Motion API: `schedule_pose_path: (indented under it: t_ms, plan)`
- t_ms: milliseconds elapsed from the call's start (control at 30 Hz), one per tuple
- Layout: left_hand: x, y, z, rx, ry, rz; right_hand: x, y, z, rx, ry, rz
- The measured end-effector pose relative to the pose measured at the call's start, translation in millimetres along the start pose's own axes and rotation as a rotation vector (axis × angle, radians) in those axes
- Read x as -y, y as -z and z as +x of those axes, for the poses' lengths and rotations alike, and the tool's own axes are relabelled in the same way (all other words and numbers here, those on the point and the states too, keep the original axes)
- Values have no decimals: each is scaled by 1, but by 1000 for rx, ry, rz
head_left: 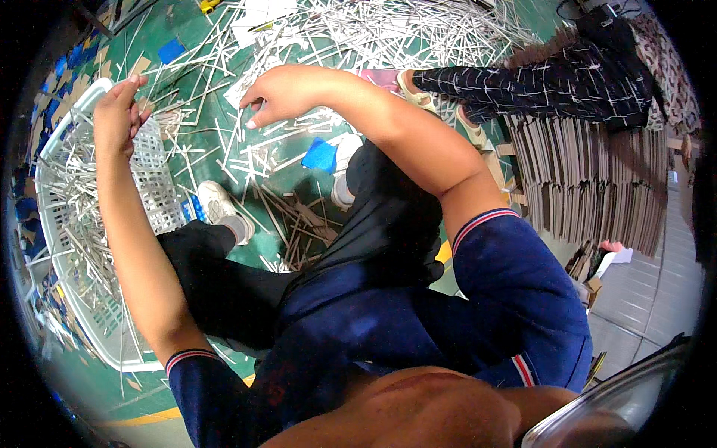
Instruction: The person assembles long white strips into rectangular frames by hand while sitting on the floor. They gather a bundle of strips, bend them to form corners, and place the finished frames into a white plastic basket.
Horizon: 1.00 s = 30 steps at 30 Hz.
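Observation:
My left hand (118,116) is raised over the far rim of a white plastic basket (153,160). Its fingers are curled in, and a thin white strip (175,69) seems to run off to the right from the fingertips. Many loose thin strips (82,216) lie tangled inside the basket. My right hand (275,95) hangs above the littered floor, bent inward toward the left. Its thumb and fingers are apart with a gap between them, and nothing shows in that gap.
A large heap of pale strips (418,33) covers the green floor ahead. Brown strips (299,224) lie between my shoes. A blue scrap (320,155) is beside my right shoe. At right, a person in black checked trousers (538,82) is by stacked grey-brown boards (590,179).

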<state>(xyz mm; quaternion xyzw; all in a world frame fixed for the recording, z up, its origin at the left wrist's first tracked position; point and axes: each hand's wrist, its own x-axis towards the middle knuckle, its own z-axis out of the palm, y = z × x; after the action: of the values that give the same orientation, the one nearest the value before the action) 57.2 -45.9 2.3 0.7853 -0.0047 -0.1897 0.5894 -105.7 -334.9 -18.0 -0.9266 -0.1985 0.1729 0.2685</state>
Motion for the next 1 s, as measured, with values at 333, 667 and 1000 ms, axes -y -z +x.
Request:
schedule_pose_path:
  t_ms: [333,667,1000]
  plan:
    - [-41,-82,-46,403,-189,-286,-24,8,-7,-165,-91,114]
    - [-33,-155,-67,819,-193,-382,-34,12,-11,125,144,641]
    - [-56,-120,-29,55,-108,-26,-43,30,-11,-333,83,1002]
